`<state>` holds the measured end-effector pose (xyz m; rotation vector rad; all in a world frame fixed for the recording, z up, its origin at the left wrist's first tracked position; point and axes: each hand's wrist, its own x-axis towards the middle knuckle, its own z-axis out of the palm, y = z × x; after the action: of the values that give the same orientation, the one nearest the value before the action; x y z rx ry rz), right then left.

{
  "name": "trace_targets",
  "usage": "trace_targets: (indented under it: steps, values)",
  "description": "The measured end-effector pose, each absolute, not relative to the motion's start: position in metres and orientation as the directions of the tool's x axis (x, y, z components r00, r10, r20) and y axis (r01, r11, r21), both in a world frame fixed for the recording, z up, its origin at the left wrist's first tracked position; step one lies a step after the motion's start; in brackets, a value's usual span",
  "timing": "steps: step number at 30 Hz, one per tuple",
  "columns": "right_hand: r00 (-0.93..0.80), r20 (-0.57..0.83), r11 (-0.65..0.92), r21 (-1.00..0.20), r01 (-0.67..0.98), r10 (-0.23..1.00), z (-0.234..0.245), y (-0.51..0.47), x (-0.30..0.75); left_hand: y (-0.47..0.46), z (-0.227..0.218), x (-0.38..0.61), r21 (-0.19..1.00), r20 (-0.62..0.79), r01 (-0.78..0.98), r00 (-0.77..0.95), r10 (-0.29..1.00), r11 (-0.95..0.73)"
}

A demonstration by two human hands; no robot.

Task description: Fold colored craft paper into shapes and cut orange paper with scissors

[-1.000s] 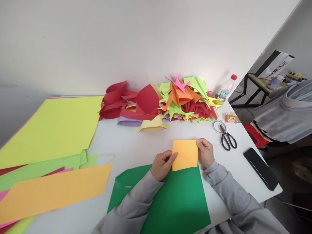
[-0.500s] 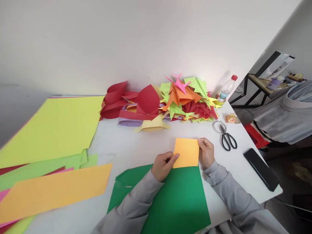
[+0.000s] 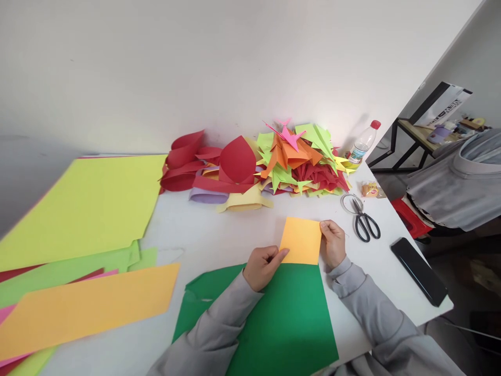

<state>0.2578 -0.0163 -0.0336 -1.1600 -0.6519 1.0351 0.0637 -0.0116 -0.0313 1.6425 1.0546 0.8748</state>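
Note:
A square of orange-yellow paper is held up between my two hands. My left hand pinches its lower left edge, thumb on top. At the upper right corner, my right hand grips it between thumb and fingers. Under the square and my left forearm lies a large green sheet, its upper left corner creased. To the right of my right hand rest black-handled scissors, shut, beside a thin ring.
Folded paper pieces and red paper shapes are heaped along the wall. Coloured sheets and an orange strip cover the left. At right are a bottle, a wrapped snack and a black phone. A person is beyond.
The orange-yellow square has tilted and shifted slightly up and right, its right side rising a little with my right hand. Both hands keep their hold; the things on the table stay put.

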Motion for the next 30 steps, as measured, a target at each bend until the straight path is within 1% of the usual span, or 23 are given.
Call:
trace_targets:
  steps: [8, 14, 19, 23, 27, 30]
  values:
    - [0.404, -0.089, 0.048, -0.947, -0.316, 0.911, -0.035, -0.016, 0.258, -0.011, -0.026, 0.063, 0.977, 0.029, 0.185, 0.355, 0.935, -0.101]
    - [0.377, -0.093, 0.037, -0.946, -0.321, 0.922, -0.04, -0.014, 0.262, -0.013, -0.029, 0.061, 0.996, -0.045, 0.091, 0.341, 0.939, 0.015]
    - [0.347, -0.116, 0.007, -0.943, -0.333, 0.931, -0.037, -0.014, 0.263, -0.013, -0.033, 0.06, 0.999, -0.048, -0.011, 0.26, 0.965, 0.053]
    - [0.277, -0.145, -0.045, -0.941, -0.336, 0.95, -0.032, -0.017, 0.258, -0.011, -0.03, 0.059, 0.994, -0.061, -0.078, 0.194, 0.979, 0.077]
    - [0.167, -0.165, -0.112, -0.951, -0.29, 0.972, -0.033, -0.021, 0.249, -0.013, -0.025, 0.061, 0.977, -0.14, -0.119, 0.264, 0.954, 0.176]
    - [0.129, -0.159, -0.123, -0.96, -0.25, 0.979, -0.034, -0.024, 0.245, -0.016, -0.025, 0.063, 0.957, -0.222, -0.107, 0.323, 0.92, 0.269]
